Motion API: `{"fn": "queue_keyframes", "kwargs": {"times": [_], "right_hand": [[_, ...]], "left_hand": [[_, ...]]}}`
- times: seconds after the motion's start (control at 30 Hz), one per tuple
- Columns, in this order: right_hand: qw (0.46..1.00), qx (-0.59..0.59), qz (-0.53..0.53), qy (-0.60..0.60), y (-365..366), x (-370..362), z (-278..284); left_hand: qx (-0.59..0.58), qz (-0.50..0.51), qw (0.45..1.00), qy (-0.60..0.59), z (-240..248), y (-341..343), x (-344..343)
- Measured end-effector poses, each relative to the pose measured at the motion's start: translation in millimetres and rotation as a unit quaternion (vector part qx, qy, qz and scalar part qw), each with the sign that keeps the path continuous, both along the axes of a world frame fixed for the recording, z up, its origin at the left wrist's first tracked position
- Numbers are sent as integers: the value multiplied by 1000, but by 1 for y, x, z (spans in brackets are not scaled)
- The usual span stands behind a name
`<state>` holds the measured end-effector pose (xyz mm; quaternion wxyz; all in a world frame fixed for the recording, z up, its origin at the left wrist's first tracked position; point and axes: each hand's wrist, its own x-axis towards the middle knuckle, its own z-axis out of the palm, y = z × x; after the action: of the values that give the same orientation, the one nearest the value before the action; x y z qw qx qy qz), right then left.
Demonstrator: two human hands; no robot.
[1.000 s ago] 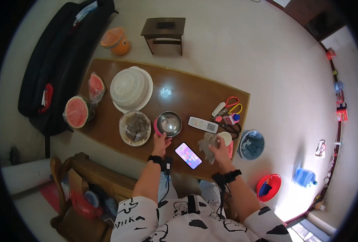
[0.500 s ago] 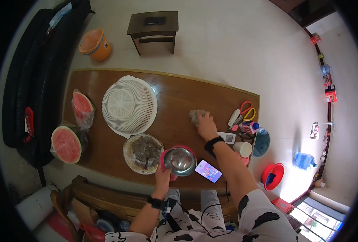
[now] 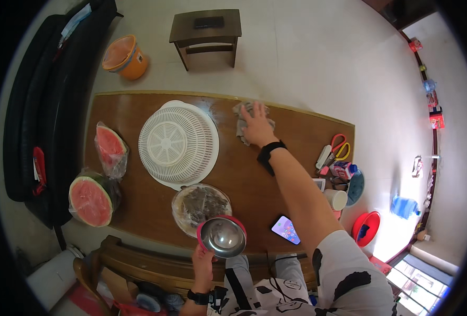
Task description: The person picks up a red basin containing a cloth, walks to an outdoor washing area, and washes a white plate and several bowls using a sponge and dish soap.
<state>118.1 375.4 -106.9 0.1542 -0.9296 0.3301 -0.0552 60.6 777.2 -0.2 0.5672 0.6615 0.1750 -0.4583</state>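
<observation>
Grey cloth (image 3: 240,126) under the right hand (image 3: 259,130), fingers (image 3: 256,110) spread, wants even pressure; left hand (image 3: 202,262), fingers closed, grips the bowl (image 3: 223,238)

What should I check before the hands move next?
1. Right hand on the grey cloth: ok, fingers spread on top.
2. Left hand gripping the metal bowl: ok, at its pink side.
3. Bowl empty: ok, nothing shows inside.
4. Bowl clear of the plastic-covered dish: cannot tell; they overlap in view.
5. Phone away from the cloth: ok, well apart.
6. Cloth dry: cannot tell.
</observation>
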Motion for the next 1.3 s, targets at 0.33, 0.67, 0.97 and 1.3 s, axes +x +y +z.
{"fn": "queue_keyframes", "kwargs": {"times": [0.33,0.67,0.97,1.3], "right_hand": [[974,38,213,61,82,-33,16],[960,189,192,71,176,-157,39],[969,210,116,61,190,-207,44],[946,265,-15,-183,177,-314,123]], "left_hand": [[-57,55,997,10,16,-17,25],[-73,-19,997,-15,-12,-118,64],[-45,-102,993,-33,-78,-186,60],[24,-242,833,-496,-50,-178,-9]]}}
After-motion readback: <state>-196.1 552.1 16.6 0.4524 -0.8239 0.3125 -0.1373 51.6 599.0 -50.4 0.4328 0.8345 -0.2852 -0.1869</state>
